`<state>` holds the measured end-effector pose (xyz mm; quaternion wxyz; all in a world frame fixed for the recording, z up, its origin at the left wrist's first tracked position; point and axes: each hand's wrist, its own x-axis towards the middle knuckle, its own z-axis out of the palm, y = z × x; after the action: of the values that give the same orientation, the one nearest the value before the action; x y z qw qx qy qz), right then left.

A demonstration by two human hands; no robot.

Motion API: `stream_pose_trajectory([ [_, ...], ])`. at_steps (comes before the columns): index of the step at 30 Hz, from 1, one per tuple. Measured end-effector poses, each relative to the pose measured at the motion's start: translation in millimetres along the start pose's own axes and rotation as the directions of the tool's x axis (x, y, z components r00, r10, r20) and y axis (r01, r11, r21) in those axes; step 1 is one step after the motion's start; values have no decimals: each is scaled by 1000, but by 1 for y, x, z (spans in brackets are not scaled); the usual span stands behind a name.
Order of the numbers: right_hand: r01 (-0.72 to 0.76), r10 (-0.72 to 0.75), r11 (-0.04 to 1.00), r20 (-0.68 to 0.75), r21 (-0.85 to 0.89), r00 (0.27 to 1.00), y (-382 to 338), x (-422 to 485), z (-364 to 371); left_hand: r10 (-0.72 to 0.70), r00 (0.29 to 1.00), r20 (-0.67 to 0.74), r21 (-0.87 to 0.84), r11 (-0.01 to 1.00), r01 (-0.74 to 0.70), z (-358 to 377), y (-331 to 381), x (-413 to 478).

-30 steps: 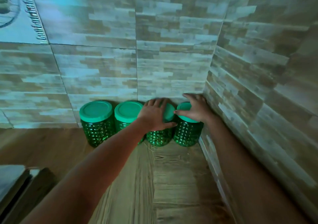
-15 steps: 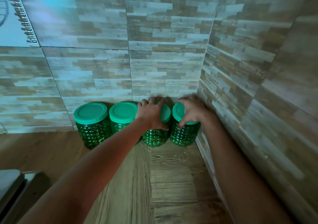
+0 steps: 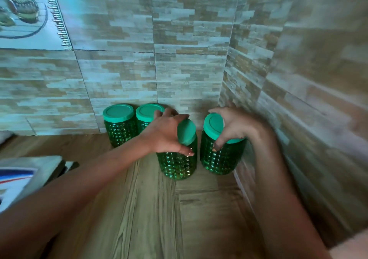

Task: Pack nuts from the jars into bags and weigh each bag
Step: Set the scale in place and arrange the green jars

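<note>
Several green studded jars with teal lids are on the wooden counter. My left hand (image 3: 166, 132) grips the lid of one jar (image 3: 178, 164), which has come forward from the wall. My right hand (image 3: 234, 128) grips the lid of a second jar (image 3: 219, 159) next to the right wall. Two more jars stay against the back wall: one (image 3: 119, 127) at the left, the other (image 3: 146, 117) partly hidden behind my left hand. What the jars hold cannot be made out.
Tiled walls meet in a corner just behind and to the right of the jars. A flat grey and white object (image 3: 23, 177) lies at the left edge. Bare wood counter (image 3: 151, 215) stretches toward me.
Both hands have pulled their jars away from the back wall toward me. The other two jars have stayed put. The view has shifted and is blurred on the right.
</note>
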<state>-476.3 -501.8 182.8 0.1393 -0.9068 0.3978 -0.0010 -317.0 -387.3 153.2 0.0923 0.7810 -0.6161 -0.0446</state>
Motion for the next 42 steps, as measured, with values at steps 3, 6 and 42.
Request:
stream_pose_trajectory([
  [3,48,-50,998,58,29,997,0,-45,11,44,997,61,-2,999,-44,1,11,-52],
  [6,117,-117,993,106,15,987,-1,-82,28,83,991,108,2,997,-83,9,17,-95],
  [42,348,-306,937,391,-40,868,-9,-203,80,205,978,28,136,969,-206,63,39,-215],
])
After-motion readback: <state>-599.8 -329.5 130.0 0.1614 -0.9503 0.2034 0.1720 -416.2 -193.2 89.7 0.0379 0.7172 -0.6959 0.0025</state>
